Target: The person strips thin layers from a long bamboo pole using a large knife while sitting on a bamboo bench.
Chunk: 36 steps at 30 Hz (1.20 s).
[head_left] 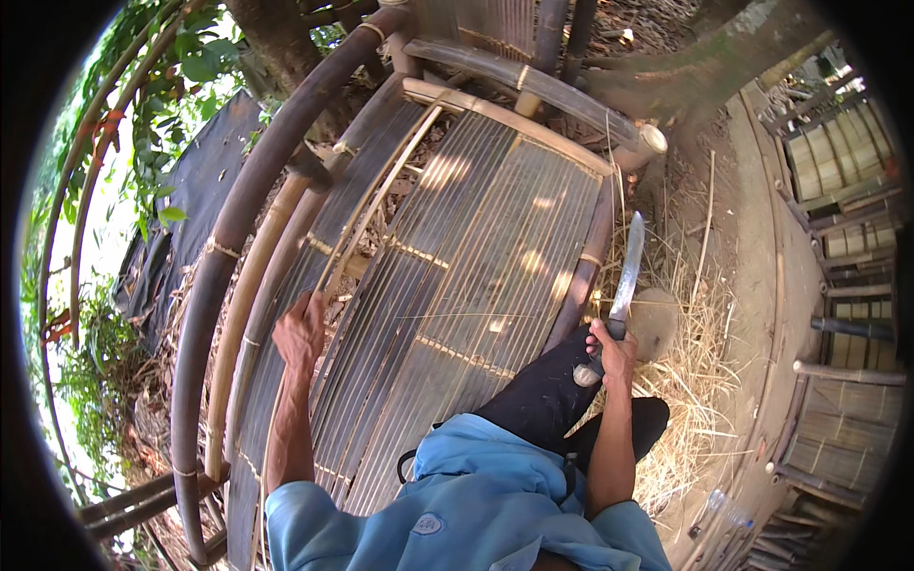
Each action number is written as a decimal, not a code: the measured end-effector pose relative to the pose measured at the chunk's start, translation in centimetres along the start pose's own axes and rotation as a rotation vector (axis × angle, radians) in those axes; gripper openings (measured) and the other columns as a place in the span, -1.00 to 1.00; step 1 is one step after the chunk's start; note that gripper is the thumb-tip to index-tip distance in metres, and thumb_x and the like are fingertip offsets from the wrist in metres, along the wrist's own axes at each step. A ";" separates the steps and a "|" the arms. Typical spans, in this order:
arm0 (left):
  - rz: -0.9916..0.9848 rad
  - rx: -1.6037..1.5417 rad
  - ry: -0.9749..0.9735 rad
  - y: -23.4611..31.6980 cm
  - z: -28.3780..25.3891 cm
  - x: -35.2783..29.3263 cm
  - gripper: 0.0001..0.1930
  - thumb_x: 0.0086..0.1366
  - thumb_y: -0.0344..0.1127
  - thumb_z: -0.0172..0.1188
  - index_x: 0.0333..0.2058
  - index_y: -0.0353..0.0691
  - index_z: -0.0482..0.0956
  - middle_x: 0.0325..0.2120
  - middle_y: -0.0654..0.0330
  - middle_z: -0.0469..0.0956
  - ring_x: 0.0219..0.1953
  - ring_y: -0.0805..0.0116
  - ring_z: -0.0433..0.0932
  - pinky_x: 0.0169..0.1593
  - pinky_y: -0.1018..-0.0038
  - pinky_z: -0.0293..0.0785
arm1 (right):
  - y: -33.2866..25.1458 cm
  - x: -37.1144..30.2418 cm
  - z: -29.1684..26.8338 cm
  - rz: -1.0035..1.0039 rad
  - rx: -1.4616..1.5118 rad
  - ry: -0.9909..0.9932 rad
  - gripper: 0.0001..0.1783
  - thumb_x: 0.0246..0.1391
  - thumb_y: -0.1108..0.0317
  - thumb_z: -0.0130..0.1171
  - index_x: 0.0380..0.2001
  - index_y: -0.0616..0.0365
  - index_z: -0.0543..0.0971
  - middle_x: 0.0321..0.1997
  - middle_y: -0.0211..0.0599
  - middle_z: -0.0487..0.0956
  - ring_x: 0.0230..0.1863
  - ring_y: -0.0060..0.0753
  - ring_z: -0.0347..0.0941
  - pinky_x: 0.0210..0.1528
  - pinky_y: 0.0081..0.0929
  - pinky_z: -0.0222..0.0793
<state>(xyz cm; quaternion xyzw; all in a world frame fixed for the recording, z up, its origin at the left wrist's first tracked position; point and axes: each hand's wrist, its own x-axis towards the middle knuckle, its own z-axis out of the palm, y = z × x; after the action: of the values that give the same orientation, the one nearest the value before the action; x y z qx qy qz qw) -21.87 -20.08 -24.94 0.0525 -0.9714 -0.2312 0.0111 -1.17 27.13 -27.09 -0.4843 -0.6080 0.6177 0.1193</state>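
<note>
My left hand [300,331] is closed around a long pale bamboo strip [379,205] over the left part of a slatted bamboo bench [447,319]. The strip slants up toward the bench's far rail, beside a gap between the dark slats. In my right hand [614,354], at the bench's right edge near my knee, is a big knife [628,271]. Its broad blade points up and away from me. The dark handle shows partly between my fingers, with a rounded pale end below the hand.
A thick bamboo rail [228,224] runs along the left side. On the right, beyond the knife, stand a round wood block [655,324] and a heap of pale shavings [700,409]. Tree trunks rise at the far end; a slatted bamboo wall [843,428] lines the far right.
</note>
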 end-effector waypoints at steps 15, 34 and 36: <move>-0.009 -0.074 0.085 2.0 -1.4 -6.1 -0.69 0.30 -0.13 0.29 -0.15 -0.25 0.75 -0.46 -0.06 0.65 -0.42 -0.03 0.68 -0.29 0.19 0.54 | -0.1 -0.1 0.2 -0.003 -0.005 -0.066 -0.74 0.11 0.29 0.42 -0.32 0.27 0.60 -0.45 -0.31 0.63 -0.50 -0.47 0.58 -0.50 -0.49 0.53; 0.002 -0.048 -0.034 3.2 1.8 -5.3 -0.68 0.35 -0.14 0.24 -0.16 -0.29 0.75 -0.52 -0.12 0.66 -0.56 0.13 0.68 -0.41 0.25 0.54 | 0.3 0.6 0.0 0.019 0.005 -0.079 -0.72 0.11 0.29 0.43 -0.30 0.26 0.60 -0.42 -0.29 0.64 -0.48 -0.46 0.60 -0.50 -0.48 0.54; 0.149 -0.073 0.067 3.5 1.8 -5.4 -0.67 0.35 -0.15 0.23 -0.18 -0.32 0.75 -0.59 -0.14 0.63 -0.62 0.17 0.65 -0.46 0.25 0.50 | 0.2 0.6 0.0 0.033 -0.016 -0.078 -0.73 0.10 0.29 0.44 -0.31 0.26 0.60 -0.42 -0.28 0.64 -0.48 -0.47 0.60 -0.50 -0.49 0.54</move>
<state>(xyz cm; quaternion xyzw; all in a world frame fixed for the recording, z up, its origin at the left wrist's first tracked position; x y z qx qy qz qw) -16.88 -15.60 -25.01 -0.0126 -0.9626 -0.2632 0.0627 -1.39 27.55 -27.54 -0.4708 -0.6090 0.6332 0.0812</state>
